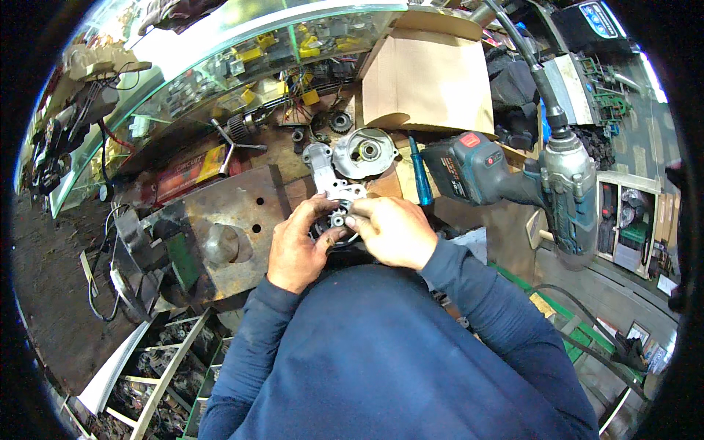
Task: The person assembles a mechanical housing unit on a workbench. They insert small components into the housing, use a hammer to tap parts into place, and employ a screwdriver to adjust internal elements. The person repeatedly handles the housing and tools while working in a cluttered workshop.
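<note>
My left hand (297,249) is closed around the left side of a round metal part (338,219) with a small hub at its middle. From the other side, my right hand (400,231) pinches the same part, fingertips close to the hub. Fingers cover much of its rim. Just beyond my hands lies a grey cast-metal housing (320,165), and touching or very near it is a round metal cover (359,163) with a bearing in its centre. A blue screwdriver (421,176) lies to the right of the cover.
A cordless impact wrench (568,187) with a long socket rests at the right. Behind stand an open cardboard box (433,81) and a glass case (220,66) of parts. At the left are a steel plate (257,183), a T-handle tool (226,150) and a red box (176,180).
</note>
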Action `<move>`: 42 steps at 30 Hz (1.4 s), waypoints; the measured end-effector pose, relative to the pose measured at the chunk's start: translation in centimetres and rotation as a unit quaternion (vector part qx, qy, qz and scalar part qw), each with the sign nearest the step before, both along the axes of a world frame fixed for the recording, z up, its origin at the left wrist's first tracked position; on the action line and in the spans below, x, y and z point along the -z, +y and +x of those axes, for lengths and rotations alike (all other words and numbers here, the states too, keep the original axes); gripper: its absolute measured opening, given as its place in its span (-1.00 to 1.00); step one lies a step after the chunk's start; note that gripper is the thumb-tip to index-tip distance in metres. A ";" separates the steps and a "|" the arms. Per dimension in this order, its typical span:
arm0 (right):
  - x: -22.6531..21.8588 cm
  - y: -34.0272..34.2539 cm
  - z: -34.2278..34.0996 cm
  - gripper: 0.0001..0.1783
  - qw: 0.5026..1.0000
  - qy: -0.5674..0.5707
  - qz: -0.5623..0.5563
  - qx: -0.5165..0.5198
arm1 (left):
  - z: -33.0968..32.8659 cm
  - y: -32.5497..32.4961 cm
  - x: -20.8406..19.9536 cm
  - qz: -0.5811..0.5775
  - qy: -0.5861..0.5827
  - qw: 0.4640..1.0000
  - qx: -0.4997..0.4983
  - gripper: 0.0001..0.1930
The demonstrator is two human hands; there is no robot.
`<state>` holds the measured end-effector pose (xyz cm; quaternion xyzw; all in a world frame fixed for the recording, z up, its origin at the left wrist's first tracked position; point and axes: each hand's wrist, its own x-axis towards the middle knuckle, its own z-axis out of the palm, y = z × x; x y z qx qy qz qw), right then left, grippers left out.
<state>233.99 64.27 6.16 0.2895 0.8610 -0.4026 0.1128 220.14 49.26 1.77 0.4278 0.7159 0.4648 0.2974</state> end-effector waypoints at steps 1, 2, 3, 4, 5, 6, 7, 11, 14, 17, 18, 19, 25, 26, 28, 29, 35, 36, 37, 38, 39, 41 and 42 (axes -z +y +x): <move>0.5 0.4 0.0 -0.73 0.999 0.019 -0.033 0.007 | 0.0 0.0 0.0 0.001 -0.018 1.000 0.000 -0.56; 1.0 0.7 0.1 -0.69 0.994 0.004 -0.102 0.024 | -0.1 0.1 -0.1 0.002 -0.007 1.000 0.002 -0.55; 1.6 0.8 0.1 -0.72 0.986 0.006 -0.160 0.035 | -0.2 0.1 -0.2 -0.011 -0.022 1.000 0.006 -0.54; 2.2 1.0 -0.1 -0.74 0.976 0.028 -0.211 0.044 | -0.3 0.2 -0.3 -0.023 -0.035 0.999 0.010 -0.54; 2.8 1.1 -0.3 -0.77 0.964 0.010 -0.258 0.058 | -0.4 0.2 -0.4 -0.042 -0.048 0.998 0.016 -0.53; 3.0 1.6 0.0 -0.76 0.959 0.023 -0.277 0.043 | -0.7 0.2 -0.6 -0.043 -0.040 0.998 0.024 -0.55; 3.3 1.6 -0.1 -0.75 0.954 0.007 -0.293 0.058 | -0.9 0.3 -0.7 -0.052 -0.034 0.997 0.033 -0.56; 3.1 1.7 0.0 -0.76 0.959 -0.009 -0.276 0.065 | -1.4 0.3 -0.7 -0.042 -0.012 0.998 0.051 -0.63; 2.3 1.4 0.4 -0.78 0.994 0.016 -0.104 0.000 | -1.6 0.4 -0.3 -0.023 0.004 0.997 0.069 -0.66; 2.0 1.0 0.8 -0.79 0.996 0.064 0.036 -0.047 | -2.0 0.5 0.0 0.003 0.006 0.997 0.080 -0.67; 2.0 0.9 0.8 -0.78 0.992 0.087 0.073 -0.052 | -2.0 0.6 0.1 -0.005 0.003 0.997 0.080 -0.67; 2.1 0.9 0.9 -0.79 0.991 0.099 0.076 -0.055 | -2.1 0.6 0.1 -0.014 -0.001 0.997 0.082 -0.68; 2.4 0.6 0.9 -0.81 0.997 0.081 -0.016 -0.008 | -3.1 1.1 -0.3 -0.017 0.001 0.990 0.142 -0.67; 2.5 0.7 0.8 -0.81 0.996 0.048 -0.077 0.011 | -3.3 1.2 -0.5 -0.013 0.009 0.988 0.153 -0.67; 2.7 0.6 0.6 -0.74 0.976 0.029 -0.208 0.058 | -3.7 1.4 -0.7 -0.022 -0.003 0.986 0.166 -0.66; 2.8 0.5 0.5 -0.73 0.962 0.031 -0.258 0.089 | -3.8 1.6 -0.8 -0.028 0.001 0.984 0.175 -0.66; 3.1 -1.6 1.3 -0.75 0.899 0.018 -0.377 0.224 | -3.8 1.5 -1.1 -0.046 -0.027 0.982 0.181 -0.62; 3.2 -2.0 1.3 -0.79 0.900 0.049 -0.369 0.227 | -3.8 1.5 -1.0 -0.027 -0.032 0.982 0.182 -0.62; 3.1 -2.2 1.4 -0.80 0.894 0.042 -0.374 0.242 | -3.7 1.6 -0.9 -0.035 -0.046 0.984 0.171 -0.62; 3.1 -2.4 1.5 -0.81 0.889 0.041 -0.378 0.255 | -3.7 1.6 -0.8 -0.028 -0.053 0.985 0.160 -0.62; 3.0 -2.5 1.6 -0.81 0.883 0.041 -0.383 0.267 | -3.7 1.5 -0.7 -0.032 -0.053 0.987 0.151 -0.61; 2.9 -2.4 1.7 -0.81 0.874 0.057 -0.406 0.259 | -3.6 1.3 -0.5 0.021 -0.011 0.991 0.133 -0.63; 2.9 -2.2 1.7 -0.80 0.871 0.063 -0.412 0.259 | -3.5 1.2 -0.4 0.043 0.014 0.991 0.126 -0.63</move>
